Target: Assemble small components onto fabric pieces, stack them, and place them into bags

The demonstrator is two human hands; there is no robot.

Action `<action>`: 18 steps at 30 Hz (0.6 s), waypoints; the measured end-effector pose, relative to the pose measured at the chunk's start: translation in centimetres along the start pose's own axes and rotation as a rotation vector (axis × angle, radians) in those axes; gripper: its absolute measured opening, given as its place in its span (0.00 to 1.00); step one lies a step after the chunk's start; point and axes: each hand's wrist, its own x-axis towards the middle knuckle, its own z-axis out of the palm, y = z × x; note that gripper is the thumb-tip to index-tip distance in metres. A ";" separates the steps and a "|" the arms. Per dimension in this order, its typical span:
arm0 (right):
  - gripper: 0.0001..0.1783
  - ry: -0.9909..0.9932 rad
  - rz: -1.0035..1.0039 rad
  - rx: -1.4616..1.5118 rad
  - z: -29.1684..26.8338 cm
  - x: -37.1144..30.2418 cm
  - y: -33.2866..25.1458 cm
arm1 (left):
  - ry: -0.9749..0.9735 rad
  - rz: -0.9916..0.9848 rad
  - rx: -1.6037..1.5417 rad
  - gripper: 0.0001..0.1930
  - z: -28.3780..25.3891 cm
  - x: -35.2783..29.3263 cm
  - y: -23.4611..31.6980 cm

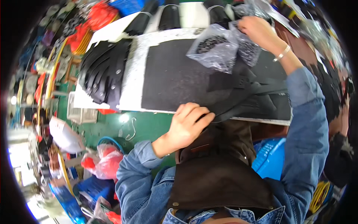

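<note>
My left hand is at the near edge of the table, its fingers curled over the end of a flat black strap piece. More black strap pieces lie to the right of it, overlapping. At the far right my right hand reaches over a clear plastic bag, fingertips bent together at its upper part; whatever they pinch is too small to make out. Beside that bag, an open clear plastic bag holds many small black parts. Both bags rest on a black mat.
Black strips with metal studs are stacked on the white board's left side. Tied black bundles lie along the far edge. A blue crate is below the table at right, a pale crate on the green floor. Another person's arm shows far right.
</note>
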 end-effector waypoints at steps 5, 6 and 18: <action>0.07 0.147 0.030 0.072 -0.9 0.3 -0.7 | 0.008 -0.059 -0.022 0.17 -0.7 -0.6 0.5; 0.07 0.073 0.079 0.086 -1.6 0.3 -0.6 | 0.009 -0.063 -0.040 0.15 -0.6 -0.7 0.4; 0.10 0.223 0.314 1.242 -9.1 -7.3 -16.3 | 0.114 -0.741 -0.754 0.08 -3.1 3.6 1.1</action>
